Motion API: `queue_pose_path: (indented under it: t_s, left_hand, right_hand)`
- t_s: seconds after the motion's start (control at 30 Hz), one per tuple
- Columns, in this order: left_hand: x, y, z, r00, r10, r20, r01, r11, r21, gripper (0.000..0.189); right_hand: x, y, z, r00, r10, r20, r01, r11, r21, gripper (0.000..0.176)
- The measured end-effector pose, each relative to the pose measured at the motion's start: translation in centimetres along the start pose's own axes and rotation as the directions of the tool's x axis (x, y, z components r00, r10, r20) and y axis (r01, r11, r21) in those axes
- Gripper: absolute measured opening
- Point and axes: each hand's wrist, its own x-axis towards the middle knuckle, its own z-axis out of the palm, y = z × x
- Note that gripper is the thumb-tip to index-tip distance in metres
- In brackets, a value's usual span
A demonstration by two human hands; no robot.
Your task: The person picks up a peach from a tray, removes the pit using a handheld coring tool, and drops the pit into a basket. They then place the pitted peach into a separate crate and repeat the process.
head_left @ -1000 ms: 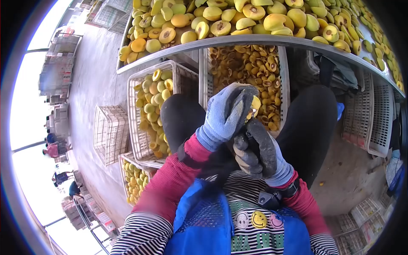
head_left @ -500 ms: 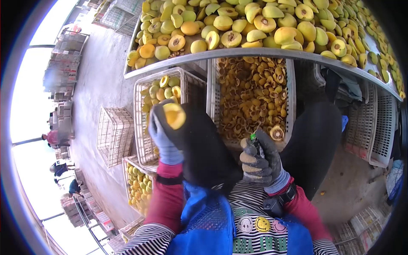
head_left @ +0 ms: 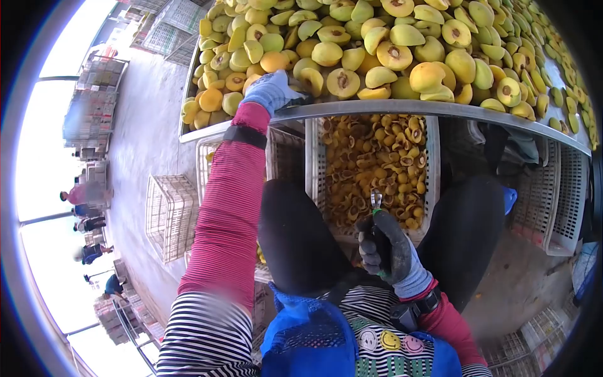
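Observation:
My left hand (head_left: 274,94), in a grey-blue glove, reaches over the table's front edge to the heap of halved yellow-green peaches (head_left: 344,83). Its fingers are mostly hidden behind the back of the hand, with dark fingertips low beside the nearest halves. My right hand (head_left: 388,246), in a grey and black glove, is wrapped round the handle of a small pitting tool (head_left: 376,200). The tool's shiny metal head points away from me, above a crate (head_left: 433,169) of brownish-yellow scooped-out peach pieces (head_left: 370,151) between my knees.
The metal table rim (head_left: 377,108) runs across in front of me. A light crate (head_left: 207,163) stands under it at left, partly behind my arm. Another crate (head_left: 171,217) sits on the floor farther left; stacked crates (head_left: 537,188) stand at right. Several people are far off at left.
My left hand has moved from above the left crate up to the table heap; the peach half it held no longer shows in it. The right hand has turned the tool's head forward.

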Motion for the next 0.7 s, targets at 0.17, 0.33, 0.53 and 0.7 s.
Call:
queue_pose_path:
  t_s: [0.17,0.33,0.53,0.7]
  left_hand:
    - [-7.1,0.1,1.4,0.98,0.061,-0.187,-0.18,-0.106,-0.978,0.034]
    - [-18.7,9.6,3.3,0.974,0.18,-0.139,-0.018,-0.549,-0.835,0.05]
    - [-22.2,14.7,5.8,0.961,-0.165,-0.222,-0.271,-0.397,-0.877,0.049]
    - [-23.1,15.1,5.7,0.928,-0.241,-0.284,-0.351,-0.312,-0.883,0.041]
  right_hand:
    - [-0.3,-0.6,1.7,0.921,-0.346,-0.177,0.31,0.929,-0.202,0.034]
    - [-0.5,-1.5,3.1,0.844,-0.522,0.123,0.473,0.616,-0.63,0.022]
    - [-0.2,0.4,2.2,0.628,-0.734,0.26,0.576,0.213,-0.789,0.013]
    - [-1.4,1.1,2.1,0.418,-0.752,0.511,0.592,-0.201,-0.78,0.013]
